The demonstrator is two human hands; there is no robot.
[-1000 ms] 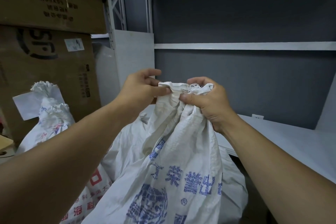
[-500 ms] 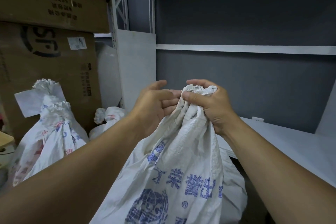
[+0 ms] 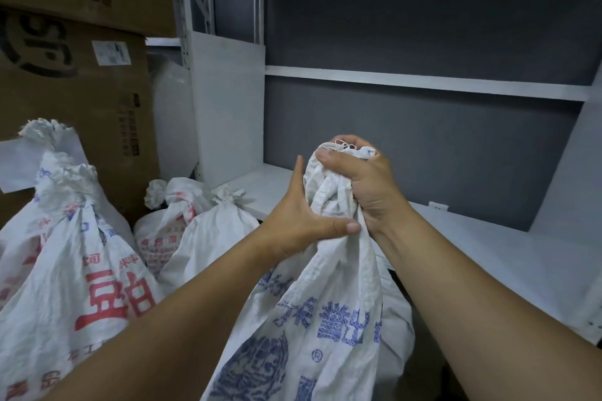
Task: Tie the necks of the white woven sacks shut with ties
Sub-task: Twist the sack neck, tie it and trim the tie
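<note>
Left hand (image 3: 299,225) lower now, around sack neck (image 3: 329,195).

Dim, bluish, diffuse light leaves soft shadow beneath the shelf rail (image 3: 423,83) and deeper shadow beside the white sack (image 3: 329,286), with wide-angle bowing at the edges and slight overall softness.

A dark grey back wall (image 3: 423,26) is seen from 12 to 3 o'clock. It is crossed by a white horizontal rail (image 3: 423,83), and a white shelf board (image 3: 488,254) is fitted below at 3 o'clock. A white upright panel (image 3: 228,101) is set at 11 o'clock, beside a perforated metal post (image 3: 185,10). Cardboard boxes (image 3: 81,91) are stacked at 10 o'clock. A wall socket (image 3: 438,205) is mounted just above the board. The lighting is dim.
</note>
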